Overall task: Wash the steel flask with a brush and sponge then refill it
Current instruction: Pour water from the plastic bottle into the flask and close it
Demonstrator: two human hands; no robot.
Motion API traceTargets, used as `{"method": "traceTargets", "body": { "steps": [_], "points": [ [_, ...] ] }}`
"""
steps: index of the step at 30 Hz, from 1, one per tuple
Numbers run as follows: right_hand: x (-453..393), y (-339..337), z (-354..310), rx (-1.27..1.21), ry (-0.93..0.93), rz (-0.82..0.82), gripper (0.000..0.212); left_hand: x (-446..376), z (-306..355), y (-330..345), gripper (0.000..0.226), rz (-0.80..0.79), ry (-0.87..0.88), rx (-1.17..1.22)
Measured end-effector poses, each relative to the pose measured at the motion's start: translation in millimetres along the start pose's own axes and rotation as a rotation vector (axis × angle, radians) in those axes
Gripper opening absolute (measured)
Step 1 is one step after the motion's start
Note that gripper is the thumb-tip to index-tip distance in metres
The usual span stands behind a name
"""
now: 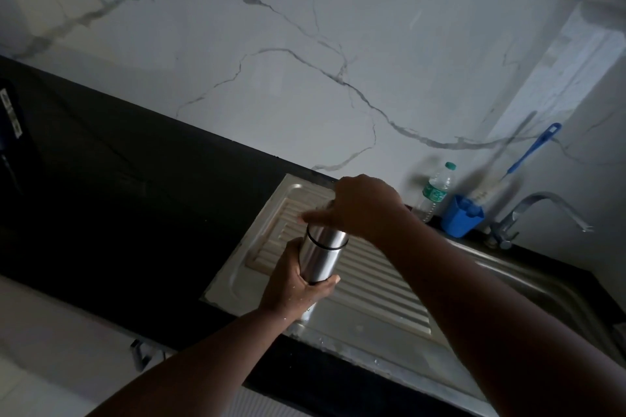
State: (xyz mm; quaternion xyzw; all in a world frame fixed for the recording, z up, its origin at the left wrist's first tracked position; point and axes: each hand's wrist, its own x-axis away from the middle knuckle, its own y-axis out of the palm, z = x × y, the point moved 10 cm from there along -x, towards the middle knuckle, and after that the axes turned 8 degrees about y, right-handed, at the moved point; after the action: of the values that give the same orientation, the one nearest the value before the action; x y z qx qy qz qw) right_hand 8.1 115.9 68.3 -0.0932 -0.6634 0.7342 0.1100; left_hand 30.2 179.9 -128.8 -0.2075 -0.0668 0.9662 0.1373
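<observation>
A steel flask (pixel 320 256) with a dark ring below its cap is held upright above the ribbed steel drainboard (pixel 379 284). My left hand (pixel 294 284) is wrapped around the flask's lower body. My right hand (pixel 359 205) lies over the flask's top, fingers spread across the cap and blurred; I cannot tell whether it grips the cap. A bottle brush (pixel 528 156) with a blue handle and white bristles stands in a blue cup (pixel 459 220) behind the sink. No sponge shows clearly.
A clear plastic water bottle (pixel 435 191) with a green cap stands beside the blue cup. A chrome tap (pixel 538 210) rises at the right over the sink basin (pixel 548 284). Black countertop (pixel 135 206) stretches to the left below a marble wall.
</observation>
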Motion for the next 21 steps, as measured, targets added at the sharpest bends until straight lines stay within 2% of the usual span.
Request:
{"method": "traceTargets", "body": {
  "steps": [2,5,7,9,11,13,15,16,19,21],
  "points": [
    [2.9,5.5,8.8,0.050,0.124,0.044,0.085,-0.3,-1.8,0.3,0.075,0.000,0.001,0.002],
    [4.0,14.0,19.8,-0.020,0.183,-0.031,0.105,-1.1,-2.4,0.3,0.076,-0.002,0.007,-0.001],
    [0.6,14.0,19.1,-0.156,0.103,-0.116,0.097,-1.1,-1.9,0.1,0.076,0.000,0.010,0.000],
    [7.0,14.7,3.5,-0.302,-0.079,-0.278,0.071,-0.7,-2.7,-0.2,0.075,0.004,0.010,0.005],
    [12.6,17.1,-6.2,-0.299,-0.196,-0.360,0.067,-0.4,-3.0,-0.7,0.074,0.009,0.012,0.005],
    [8.8,14.3,-6.8,-0.196,-0.207,-0.276,0.061,-0.9,-2.2,-0.6,0.073,0.010,0.018,0.001],
    [3.5,8.6,-4.1,-0.146,-0.151,-0.186,0.048,-0.9,-1.1,0.0,0.073,0.006,0.023,-0.005],
    [1.7,6.7,-1.0,-0.123,-0.100,-0.133,0.048,-1.0,-0.6,0.0,0.074,0.002,0.022,-0.007],
    [-1.9,8.9,15.2,0.081,0.056,-0.014,0.083,-2.1,-1.8,1.4,0.073,-0.011,0.020,0.006],
    [-1.2,16.3,22.3,0.149,0.091,-0.063,0.096,-2.5,-2.7,1.0,0.072,-0.015,0.019,0.007]
  ]
}}
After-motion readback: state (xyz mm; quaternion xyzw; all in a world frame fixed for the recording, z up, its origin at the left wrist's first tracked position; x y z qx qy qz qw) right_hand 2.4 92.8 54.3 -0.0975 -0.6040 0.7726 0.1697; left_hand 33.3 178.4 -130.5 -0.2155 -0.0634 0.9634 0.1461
